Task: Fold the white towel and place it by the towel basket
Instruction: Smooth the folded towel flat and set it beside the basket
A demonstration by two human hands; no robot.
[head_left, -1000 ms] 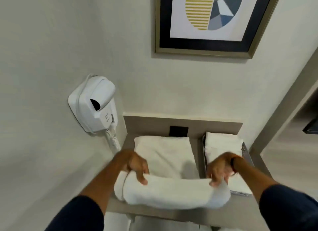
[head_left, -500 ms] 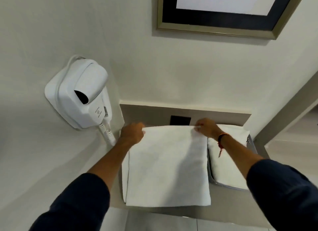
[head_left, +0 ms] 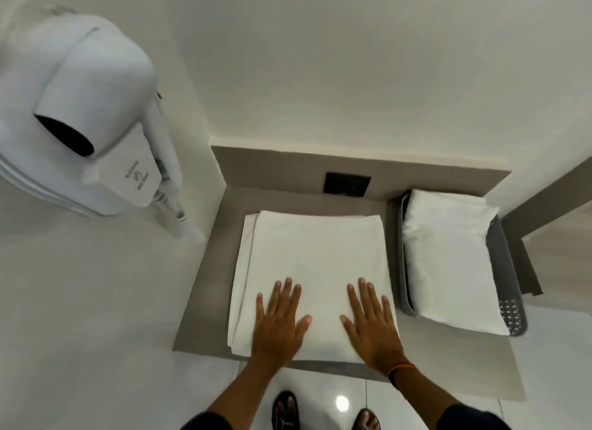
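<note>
The white towel (head_left: 315,253) lies folded into a flat rectangle on the grey shelf (head_left: 448,349), just left of the grey towel basket (head_left: 509,304). Both palms rest flat on the towel's near half. My left hand (head_left: 280,322) presses near its front left, fingers spread. To the right of it, my right hand (head_left: 371,322) lies flat near the front right, with a red thread on its wrist. Neither hand grips the cloth. Another folded white towel (head_left: 448,259) fills the basket.
A white wall-mounted hair dryer (head_left: 83,122) with a coiled cord hangs on the left wall, close to the shelf's left edge. A black socket plate (head_left: 347,182) sits in the shelf's back panel. Below the shelf's front edge I see my feet on a glossy floor.
My hands let go of the towel's far edge and slid back to its near half, palms flat. The camera tilted down and closer, so the picture frame left the view.
</note>
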